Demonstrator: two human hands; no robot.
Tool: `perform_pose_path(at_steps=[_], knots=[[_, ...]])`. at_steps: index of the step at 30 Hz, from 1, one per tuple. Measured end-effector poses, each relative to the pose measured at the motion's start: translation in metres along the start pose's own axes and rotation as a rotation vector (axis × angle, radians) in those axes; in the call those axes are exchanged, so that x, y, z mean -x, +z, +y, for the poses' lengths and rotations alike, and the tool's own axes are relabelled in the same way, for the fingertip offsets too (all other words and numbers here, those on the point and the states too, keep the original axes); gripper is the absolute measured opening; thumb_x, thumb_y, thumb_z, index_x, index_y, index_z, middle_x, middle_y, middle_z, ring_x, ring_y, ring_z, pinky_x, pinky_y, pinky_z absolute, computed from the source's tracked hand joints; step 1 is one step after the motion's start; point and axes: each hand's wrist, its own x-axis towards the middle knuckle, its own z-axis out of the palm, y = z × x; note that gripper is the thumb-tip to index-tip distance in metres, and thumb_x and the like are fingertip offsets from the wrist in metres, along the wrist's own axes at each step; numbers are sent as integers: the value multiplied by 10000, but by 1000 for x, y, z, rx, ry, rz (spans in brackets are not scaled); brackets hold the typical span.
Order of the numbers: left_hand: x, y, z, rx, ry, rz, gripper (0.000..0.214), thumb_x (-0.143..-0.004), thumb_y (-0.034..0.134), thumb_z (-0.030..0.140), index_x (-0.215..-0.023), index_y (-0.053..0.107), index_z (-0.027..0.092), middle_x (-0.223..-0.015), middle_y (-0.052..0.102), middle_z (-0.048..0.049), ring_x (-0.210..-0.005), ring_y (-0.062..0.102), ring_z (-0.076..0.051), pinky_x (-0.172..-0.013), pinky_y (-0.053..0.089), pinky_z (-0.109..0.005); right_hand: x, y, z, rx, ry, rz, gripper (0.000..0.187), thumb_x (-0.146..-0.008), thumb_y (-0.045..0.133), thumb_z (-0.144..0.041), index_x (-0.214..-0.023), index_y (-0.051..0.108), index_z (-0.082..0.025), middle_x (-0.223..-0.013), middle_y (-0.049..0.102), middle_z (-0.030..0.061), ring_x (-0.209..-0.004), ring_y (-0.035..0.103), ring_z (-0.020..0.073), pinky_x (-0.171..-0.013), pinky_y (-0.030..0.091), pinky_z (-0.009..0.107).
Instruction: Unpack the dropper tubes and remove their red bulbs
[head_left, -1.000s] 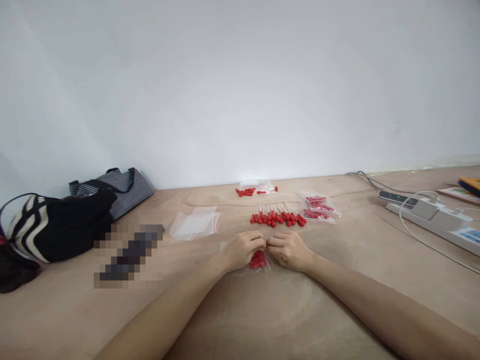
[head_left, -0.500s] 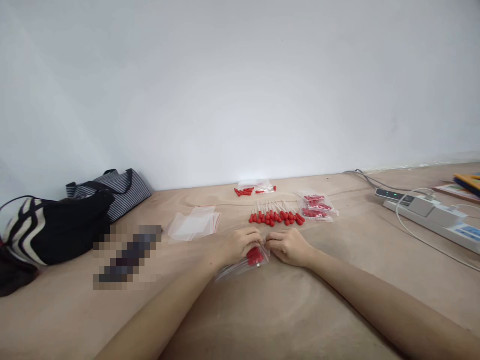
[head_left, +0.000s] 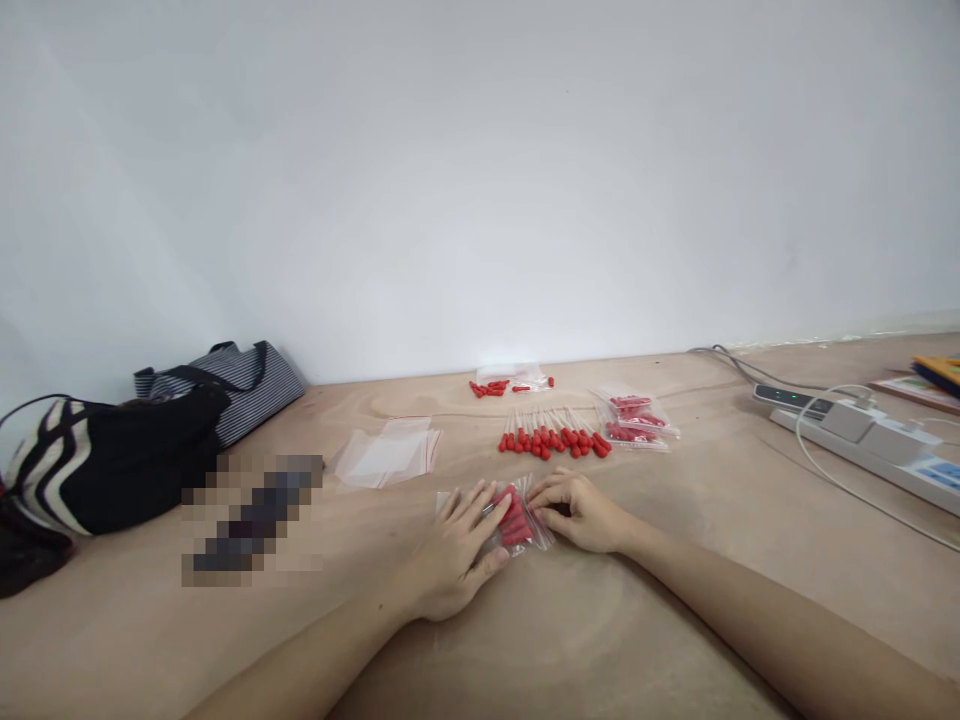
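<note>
A clear zip bag (head_left: 516, 522) with several red pieces inside lies flat on the table. My left hand (head_left: 459, 545) rests on the bag's left part, fingers stretched out and spread, hiding some of it. At the bag's right edge, my right hand (head_left: 574, 508) has its fingers bent together on the plastic; the fingertips are partly hidden. Just beyond the hands, a row of thin white sticks with red bulb-like ends (head_left: 555, 440) lies side by side.
Filled bags of red pieces (head_left: 636, 420) are stacked right of the row. Flat clear bags (head_left: 386, 452) lie to the left. Loose red pieces (head_left: 491, 388) sit near the wall. A power strip (head_left: 870, 440) with cables stands right; a black bag (head_left: 142, 460) lies left.
My left hand has gone from curled fingers at the bag to lying spread over it. The bag has turned from tilted to flat, and my right hand remains at its right edge.
</note>
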Motion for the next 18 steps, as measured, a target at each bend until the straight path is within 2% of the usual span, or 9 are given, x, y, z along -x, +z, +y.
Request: perform_pose_path(at_steps=[6,11,14,18], knots=[[-2,0,1,35,-26,28,501,-899,223,395,-1363,141,224,-1424,180,-63,-1308,137,-208,-1056,145,-471,-3,3,3,-73,80,25,240,-819,465,-282,-981,637,-238,-821,670,21,-753,564,144,-767,398,309],[-2,-1,2,48,-57,19,530,-893,241,389,-1363,144,163,-1412,222,-92,-1301,174,-199,-1062,148,-460,-4,7,8,-261,162,-18,424,-761,544,-410,-1122,564,-188,-744,648,18,-663,535,129,-685,420,268],[-2,-2,2,55,-57,26,525,-892,249,376,-1363,142,171,-1411,228,-89,-1298,184,-196,-1062,153,-454,-5,8,8,-374,212,-91,486,-754,555,-399,-1174,514,-159,-669,597,-16,-594,490,98,-632,415,241],[-2,-1,1,78,-58,48,546,-874,308,360,-1359,153,161,-1401,257,-100,-1286,220,-201,-1061,162,-452,-6,6,5,-385,191,-146,389,-781,521,-301,-1147,529,-169,-604,530,-47,-544,431,71,-594,391,214]])
